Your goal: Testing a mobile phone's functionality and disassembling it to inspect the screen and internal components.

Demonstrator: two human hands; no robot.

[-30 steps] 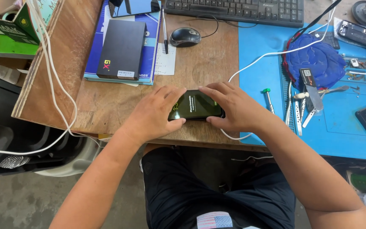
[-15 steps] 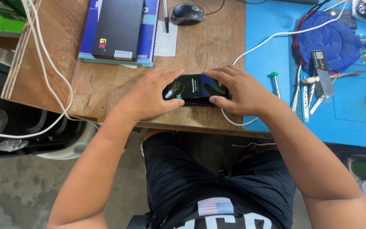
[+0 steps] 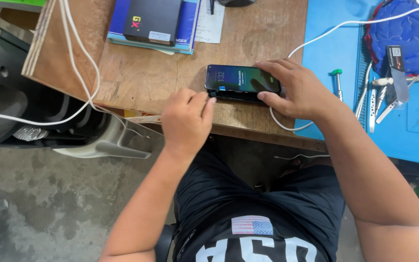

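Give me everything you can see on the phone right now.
The phone is a dark slab lying flat on the wooden table near its front edge, long side across the view. Its screen is lit, facing up, and seems slightly lifted from the body along the near edge. The right hand grips its right end; the left hand touches its near left corner.

A single camera sits on the person's head and looks steeply down, close over the front edge of the wooden counter (image 3: pixel 161 73). Its view takes in the blue mat (image 3: pixel 330 48) at right, the lap and floor below.
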